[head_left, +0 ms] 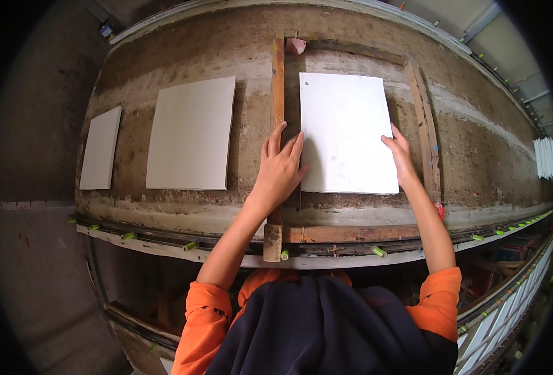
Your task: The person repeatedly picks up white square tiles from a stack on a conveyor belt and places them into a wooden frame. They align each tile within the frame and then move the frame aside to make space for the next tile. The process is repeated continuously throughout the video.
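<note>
White sheet (346, 134), ctr. of view, seems laid within the wooden surround (359, 234), w/ final squaring prob. left; two greyer sheets (191, 134) lie at mid-L, outside it. Long axis runs approx. vert., dark-spotted corner to upper L. The L hand (279, 169), fingers parted, spans surround & sheet's L edge; R hand (402, 156) straddles R edge, pinching or not, can't tell.

A long, dirty brown table (486, 172) with a pale front edge (164, 251) stands over a gray floor (32, 269) that looks dim.
</note>
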Available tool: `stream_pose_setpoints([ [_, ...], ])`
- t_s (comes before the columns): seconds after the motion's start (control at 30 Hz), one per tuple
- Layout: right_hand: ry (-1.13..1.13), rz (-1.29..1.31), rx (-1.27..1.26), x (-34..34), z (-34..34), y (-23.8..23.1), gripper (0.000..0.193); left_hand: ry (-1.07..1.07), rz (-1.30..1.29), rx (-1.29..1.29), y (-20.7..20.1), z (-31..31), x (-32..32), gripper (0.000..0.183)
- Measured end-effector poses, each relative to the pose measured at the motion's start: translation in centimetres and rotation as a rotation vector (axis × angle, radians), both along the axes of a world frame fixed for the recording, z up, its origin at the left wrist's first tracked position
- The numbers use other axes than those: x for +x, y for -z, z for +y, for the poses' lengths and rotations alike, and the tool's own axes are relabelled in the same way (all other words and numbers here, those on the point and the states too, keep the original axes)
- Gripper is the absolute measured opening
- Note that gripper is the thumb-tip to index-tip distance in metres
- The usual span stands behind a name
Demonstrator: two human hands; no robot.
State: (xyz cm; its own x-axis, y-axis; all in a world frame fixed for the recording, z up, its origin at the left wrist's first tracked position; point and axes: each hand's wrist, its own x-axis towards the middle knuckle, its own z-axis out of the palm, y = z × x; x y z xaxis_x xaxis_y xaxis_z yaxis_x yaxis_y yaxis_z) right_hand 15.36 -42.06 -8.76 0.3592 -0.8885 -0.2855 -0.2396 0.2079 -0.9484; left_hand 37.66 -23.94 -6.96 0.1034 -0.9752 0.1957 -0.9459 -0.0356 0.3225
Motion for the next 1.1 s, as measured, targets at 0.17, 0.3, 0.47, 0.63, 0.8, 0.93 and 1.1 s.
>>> stream_pose_setpoints([
  [0.17,0.000,-0.014,0.007,-0.2,-0.5,0.2,0.062,0.006,0.016,-0.012,-0.2,0.0,0.1,0.060],
  [0.3,-0.006,-0.021,0.004,-0.3,-0.6,1.3,0.062,0.007,0.002,-0.022,-0.3,0.0,0.1,0.060],
  [0.47,-0.035,0.000,0.007,0.2,-0.3,1.1,0.061,-0.015,-0.069,0.018,-0.2,0.0,-0.2,0.059],
  [0.63,-0.017,0.104,-0.163,-0.6,-1.1,3.3,0.060,0.003,-0.118,0.034,-0.1,-0.1,-0.5,0.053],
  [0.8,-0.023,0.216,-0.293,-0.5,-0.9,3.2,0.056,0.005,-0.224,0.071,-0.3,-0.4,-0.9,0.057],
  [0.93,-0.033,0.557,-0.625,0.0,-0.7,2.9,0.052,0.009,-0.355,0.116,-0.6,-1.0,-2.0,0.076],
  [1.1,-0.001,0.545,-0.652,0.0,0.1,3.5,0.051,0.024,-0.435,0.173,-1.0,-1.7,-2.6,0.087],
])
